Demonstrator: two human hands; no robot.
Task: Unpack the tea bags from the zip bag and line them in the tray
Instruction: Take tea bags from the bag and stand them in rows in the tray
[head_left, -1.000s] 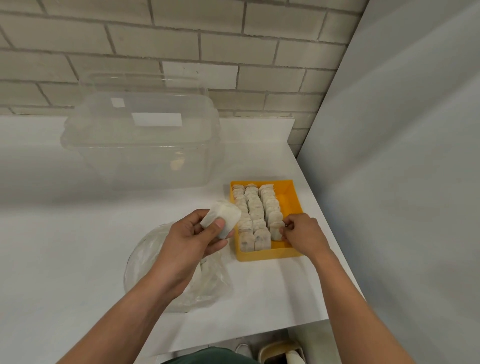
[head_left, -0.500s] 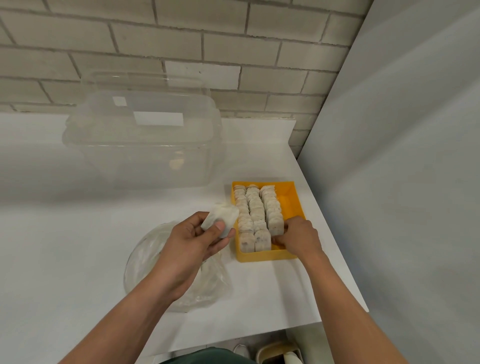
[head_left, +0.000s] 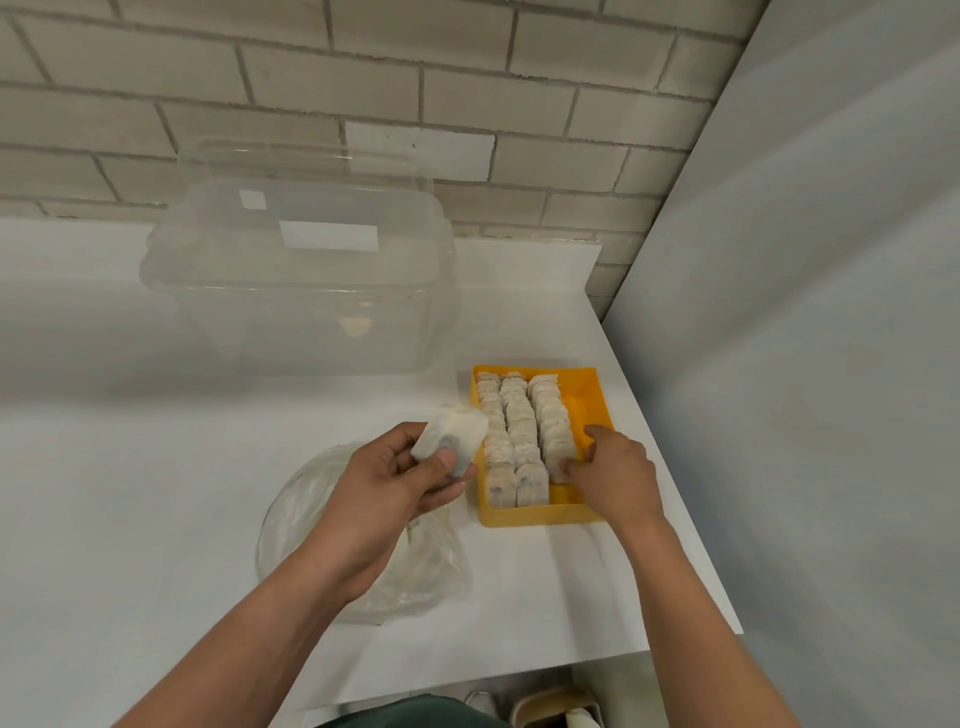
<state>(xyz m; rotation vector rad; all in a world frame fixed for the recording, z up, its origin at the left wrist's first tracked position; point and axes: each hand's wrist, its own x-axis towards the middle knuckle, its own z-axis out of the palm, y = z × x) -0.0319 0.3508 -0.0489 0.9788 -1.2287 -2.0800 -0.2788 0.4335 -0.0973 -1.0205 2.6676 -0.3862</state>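
Note:
An orange tray (head_left: 589, 387) sits at the right of the white counter, holding three rows of upright tea bags (head_left: 519, 421). My right hand (head_left: 615, 478) is at the near end of the right row, fingers pinching the front tea bag (head_left: 558, 454) there. My left hand (head_left: 387, 483) holds a small stack of tea bags (head_left: 452, 434) just left of the tray, thumb pressed on top. Under my left forearm lies the clear zip bag (head_left: 311, 504), crumpled on the counter.
A large clear plastic box (head_left: 301, 291) with its lid on stands behind, against the brick wall. A grey wall (head_left: 805, 364) borders the counter on the right. The counter's front edge (head_left: 571, 670) is near my body.
My right hand slid from the tray's front right corner to the near end of the right row. My left hand with its tea bags barely moved.

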